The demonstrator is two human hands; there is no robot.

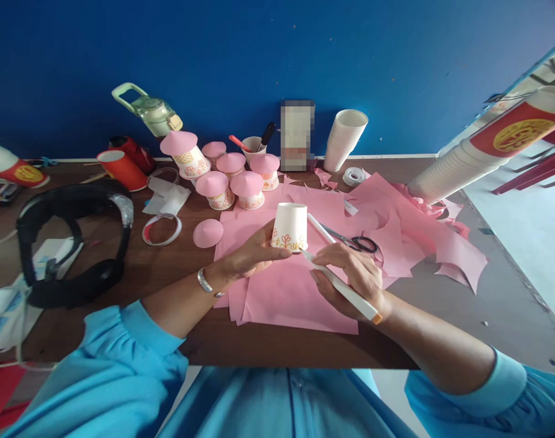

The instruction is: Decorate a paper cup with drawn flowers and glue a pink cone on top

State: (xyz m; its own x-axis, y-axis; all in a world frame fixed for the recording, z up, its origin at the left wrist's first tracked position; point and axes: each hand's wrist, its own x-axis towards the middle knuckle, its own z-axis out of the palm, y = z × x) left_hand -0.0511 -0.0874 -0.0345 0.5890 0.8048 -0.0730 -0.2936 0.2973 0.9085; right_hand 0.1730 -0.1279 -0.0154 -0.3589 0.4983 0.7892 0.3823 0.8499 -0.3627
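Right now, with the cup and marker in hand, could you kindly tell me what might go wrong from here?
The tip of the marker is at the lower edge of the cup, so a slip might leave a stray line or mark the pink paper below. The left hand grips close to the drawn flowers, which could smudge if wet. The scissors lie near the right hand and might get knocked.

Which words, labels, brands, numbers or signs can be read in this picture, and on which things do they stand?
No text can be read with certainty.
Right-hand cup stack: yellow round emblem on red; characters not legible.
Far-left red-and-white item: yellow emblem, too blurred.
Upright phone-like device: pixelated, unreadable.
Held cup: drawn flowers, no words visible.
Held marker: no legible lettering.
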